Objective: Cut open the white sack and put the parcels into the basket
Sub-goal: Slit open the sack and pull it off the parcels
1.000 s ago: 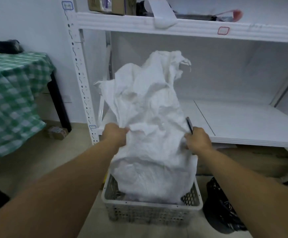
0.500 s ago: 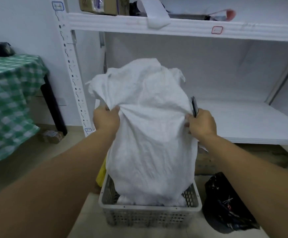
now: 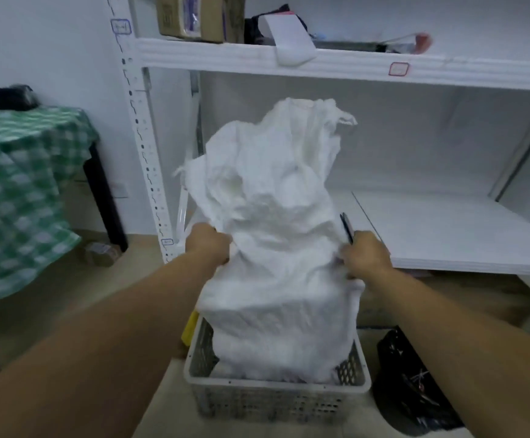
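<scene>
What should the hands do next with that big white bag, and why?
Probably lift and shake the white sack upward. Both the left hand and right hand grip its sides while its bottom sits inside the basket, so anything inside could drop out there.

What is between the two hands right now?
In the head view, the white sack fills the stretch between the left hand and right hand; both grip its sides.
</scene>
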